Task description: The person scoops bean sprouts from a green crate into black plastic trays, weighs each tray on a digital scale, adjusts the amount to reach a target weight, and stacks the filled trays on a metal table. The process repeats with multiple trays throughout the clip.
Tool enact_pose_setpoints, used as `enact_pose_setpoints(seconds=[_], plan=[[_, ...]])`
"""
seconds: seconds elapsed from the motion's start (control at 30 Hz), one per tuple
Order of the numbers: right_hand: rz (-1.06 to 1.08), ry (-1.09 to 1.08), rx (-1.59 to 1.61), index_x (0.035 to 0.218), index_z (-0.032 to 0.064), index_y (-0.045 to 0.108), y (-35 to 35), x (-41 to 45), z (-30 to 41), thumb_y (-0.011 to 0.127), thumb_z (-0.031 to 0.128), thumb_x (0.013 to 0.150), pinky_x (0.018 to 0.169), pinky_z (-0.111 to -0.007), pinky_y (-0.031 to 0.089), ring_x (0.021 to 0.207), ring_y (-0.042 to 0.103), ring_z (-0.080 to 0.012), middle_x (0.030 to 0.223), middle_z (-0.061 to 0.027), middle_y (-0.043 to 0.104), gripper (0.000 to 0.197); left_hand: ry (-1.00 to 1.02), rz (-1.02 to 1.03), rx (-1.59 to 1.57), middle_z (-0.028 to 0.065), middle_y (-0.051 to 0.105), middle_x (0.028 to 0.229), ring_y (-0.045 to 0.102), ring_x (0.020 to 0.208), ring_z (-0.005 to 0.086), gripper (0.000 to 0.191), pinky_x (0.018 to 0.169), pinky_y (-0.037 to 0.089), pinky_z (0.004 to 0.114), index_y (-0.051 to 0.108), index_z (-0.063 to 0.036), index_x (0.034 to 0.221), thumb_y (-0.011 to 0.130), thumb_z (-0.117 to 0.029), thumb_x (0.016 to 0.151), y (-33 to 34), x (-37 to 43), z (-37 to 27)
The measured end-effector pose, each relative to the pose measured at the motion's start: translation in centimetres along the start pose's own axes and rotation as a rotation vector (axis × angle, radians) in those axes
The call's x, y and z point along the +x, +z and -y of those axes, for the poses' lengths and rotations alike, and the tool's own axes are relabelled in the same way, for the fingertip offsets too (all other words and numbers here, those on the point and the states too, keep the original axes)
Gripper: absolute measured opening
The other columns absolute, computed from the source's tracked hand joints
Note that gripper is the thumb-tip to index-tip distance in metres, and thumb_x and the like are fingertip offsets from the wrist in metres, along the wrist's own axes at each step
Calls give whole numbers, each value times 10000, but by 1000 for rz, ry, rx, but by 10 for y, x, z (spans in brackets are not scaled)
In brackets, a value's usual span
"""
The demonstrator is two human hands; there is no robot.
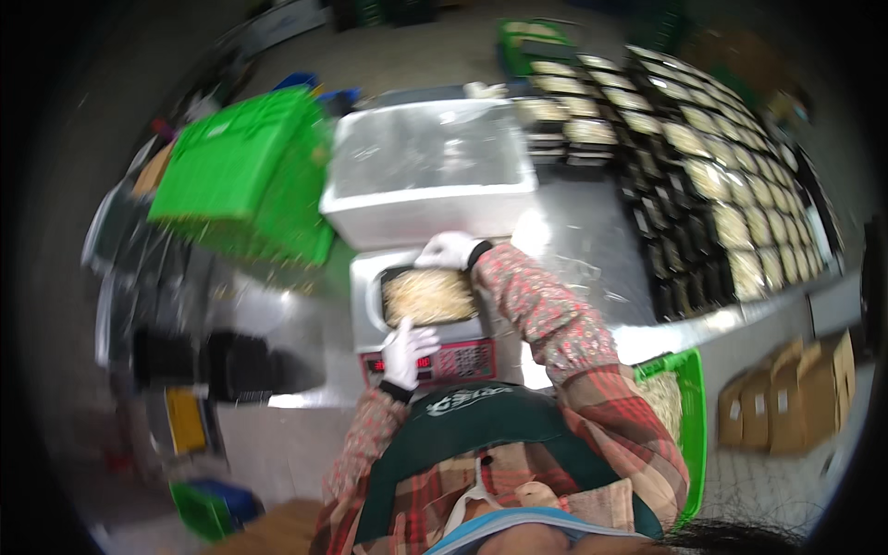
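A black tray filled with pale, thin vegetable strands sits on the metal platform of a digital weighing scale. My left hand, in a white glove, is over the scale's red-edged control panel. Its fingers are spread, with fingertips at the tray's near left edge. At the tray's far edge is my right hand, also gloved in white, its fingers bent. Blur and the angle hide whether those fingers grip the rim.
Beyond the scale stands a white foam box; a green crate tilts at its left. Stacked black trays of wrapped strands fill the table's right side. Empty black trays lie left. A green basket and cardboard boxes are at lower right.
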State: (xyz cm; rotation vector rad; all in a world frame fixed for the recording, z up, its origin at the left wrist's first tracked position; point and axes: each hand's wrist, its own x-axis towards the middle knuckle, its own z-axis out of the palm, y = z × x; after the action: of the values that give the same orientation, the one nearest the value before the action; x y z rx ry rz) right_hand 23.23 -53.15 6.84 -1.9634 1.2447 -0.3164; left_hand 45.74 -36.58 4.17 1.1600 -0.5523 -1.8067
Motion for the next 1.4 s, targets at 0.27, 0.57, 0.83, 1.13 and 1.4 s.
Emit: enact_pose_setpoints(seconds=[0.27,0.57,0.83,1.13,1.4], plan=[[-402,129,834,976,15,755,48,-140,-69,735,289,896,776,-307,519,819,641,-118,867,-48,731,287,239,198,357,121,661,893,669,744,160,131,689,610,326,552,9,1035,629,-1,929,47,-5,39],[-1479,311,1182,1025,1,737,16,-218,-199,722,175,900,826,-274,503,891,647,-115,960,-34,729,215,197,620,572,117,603,1179,623,1010,160,766,891,531,294,269,-28,1502,677,58,859,144,-4,42],[-1934,490,1258,1132,28,435,-96,-133,-352,718,20,856,391,-333,517,493,557,-170,773,-91,607,395,78,458,731,99,679,1118,653,1000,163,370,884,521,286,557,18,1302,617,-26,939,132,5,29],[-1777,540,1390,1174,2,476,-104,-106,-357,774,216,859,466,-378,560,524,596,-195,791,-125,617,484,176,234,701,78,677,1126,646,995,142,360,853,517,266,561,2,1317,578,-23,958,121,-4,4],[-569,659,-431,1543,177,343,4,-205,-252,422,518,986,1203,-517,115,1494,191,-341,1615,-89,281,658,465,-131,574,96,631,1238,613,1116,164,386,981,482,301,553,-20,1342,611,-90,966,38,-6,-24]])
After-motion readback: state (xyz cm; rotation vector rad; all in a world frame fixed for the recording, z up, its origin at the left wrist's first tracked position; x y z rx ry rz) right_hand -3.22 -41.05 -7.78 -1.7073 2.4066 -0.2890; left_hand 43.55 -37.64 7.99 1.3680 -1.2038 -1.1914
